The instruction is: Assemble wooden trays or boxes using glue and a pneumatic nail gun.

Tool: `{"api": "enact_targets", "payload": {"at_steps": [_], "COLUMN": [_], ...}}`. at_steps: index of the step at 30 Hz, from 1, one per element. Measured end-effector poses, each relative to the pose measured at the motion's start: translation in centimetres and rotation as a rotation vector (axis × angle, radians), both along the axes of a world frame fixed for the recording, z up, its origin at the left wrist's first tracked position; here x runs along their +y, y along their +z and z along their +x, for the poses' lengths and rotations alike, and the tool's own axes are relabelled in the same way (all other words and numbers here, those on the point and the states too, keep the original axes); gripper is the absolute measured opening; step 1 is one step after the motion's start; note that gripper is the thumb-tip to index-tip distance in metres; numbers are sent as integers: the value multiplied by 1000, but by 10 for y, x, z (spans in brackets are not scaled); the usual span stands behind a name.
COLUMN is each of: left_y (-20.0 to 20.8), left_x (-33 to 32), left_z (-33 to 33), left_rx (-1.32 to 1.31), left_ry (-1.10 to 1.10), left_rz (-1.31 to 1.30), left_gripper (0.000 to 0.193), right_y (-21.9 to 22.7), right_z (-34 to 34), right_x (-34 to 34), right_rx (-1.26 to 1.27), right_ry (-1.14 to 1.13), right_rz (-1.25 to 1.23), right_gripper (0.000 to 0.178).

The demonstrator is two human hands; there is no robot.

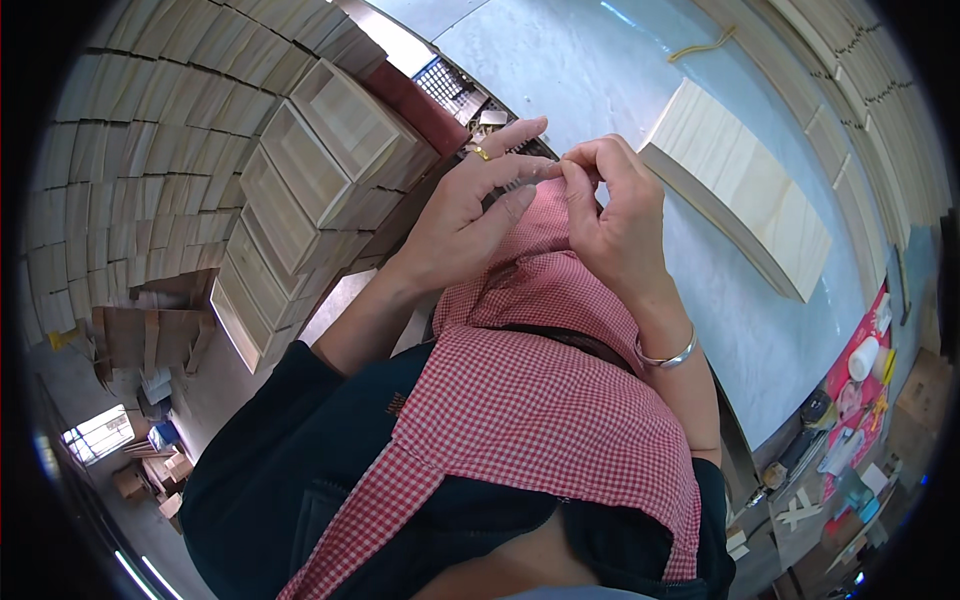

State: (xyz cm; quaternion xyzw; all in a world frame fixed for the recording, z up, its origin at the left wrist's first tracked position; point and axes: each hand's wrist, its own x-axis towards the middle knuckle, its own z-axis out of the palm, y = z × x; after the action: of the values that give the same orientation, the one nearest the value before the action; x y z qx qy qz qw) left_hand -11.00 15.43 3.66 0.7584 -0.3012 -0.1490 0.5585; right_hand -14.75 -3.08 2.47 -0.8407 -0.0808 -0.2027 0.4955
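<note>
Both my hands meet above my lap, over a red-and-white checked apron (560,400). My left hand (465,210), with a gold ring, has its fingers stretched out and apart; its index fingertip reaches to my right hand. My right hand (620,200) is closed in a pinch of thumb and index finger right at that fingertip. Whatever lies in the pinch, if anything, is too small to make out. On the pale table to the right of my hands lies a long pale wooden box (745,185), touched by neither hand.
Open wooden boxes (345,120) are stacked on the left, before a tall wall of stacked wood pieces (150,130). A yellow band (703,46) lies at the table's (560,70) far side. A black basket (445,85) stands beyond my left hand. Tools and a white roll (863,358) clutter the right.
</note>
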Motion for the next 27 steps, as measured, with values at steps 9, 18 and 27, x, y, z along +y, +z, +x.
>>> {"api": "enact_targets", "payload": {"at_steps": [9, 18, 27], "left_y": [0, 0, -8], "left_x": [1, -7, -13], "left_z": [2, -1, -3], "left_rx": [-24, 139, -226], "left_ry": [-15, 45, 15], "left_rz": [-10, -207, -9], "left_gripper": [46, 66, 75], "right_y": [0, 10, 14], "right_z": [0, -9, -1], "right_x": [3, 24, 27], "right_rx": [84, 93, -94], "right_ry": [-84, -11, -104], "right_rz": [47, 165, 63], "right_gripper": [4, 4, 7]}}
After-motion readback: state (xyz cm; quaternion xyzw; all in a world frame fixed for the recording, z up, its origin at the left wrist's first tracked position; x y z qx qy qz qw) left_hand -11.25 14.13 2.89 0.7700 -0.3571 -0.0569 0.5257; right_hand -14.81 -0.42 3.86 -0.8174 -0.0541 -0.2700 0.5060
